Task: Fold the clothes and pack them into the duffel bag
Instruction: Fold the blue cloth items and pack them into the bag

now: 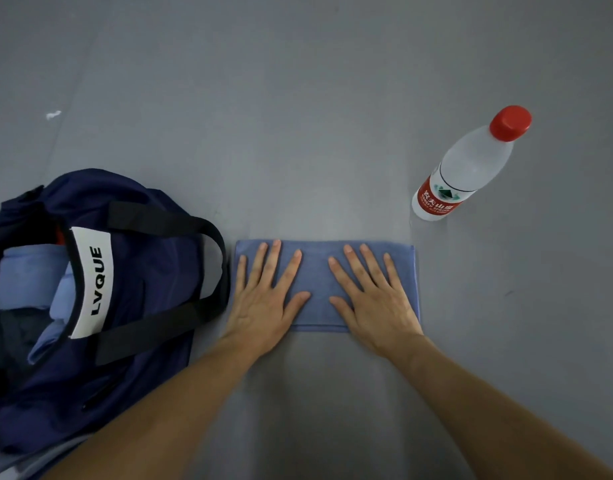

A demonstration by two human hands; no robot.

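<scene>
Left hand (263,299): fingers straight and spread, palm pressed flat on the left half of the towel, gripping nothing.
Right hand (374,306): also flat with fingers splayed, pressing the right half.
Folded blue towel (318,268): lies flat on the grey floor (298,133).
Duffel bag (152,271): navy, unzipped, just beside the towel at 9 o'clock; light blue clothes (24,275) inside.
Water bottle (467,168): upright, red cap, at 2 o'clock from the towel.

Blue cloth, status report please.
Left hand and right hand open, flat on folded blue cloth. Duffel bag open beside it, clothes inside. Water bottle stands apart, right.
</scene>
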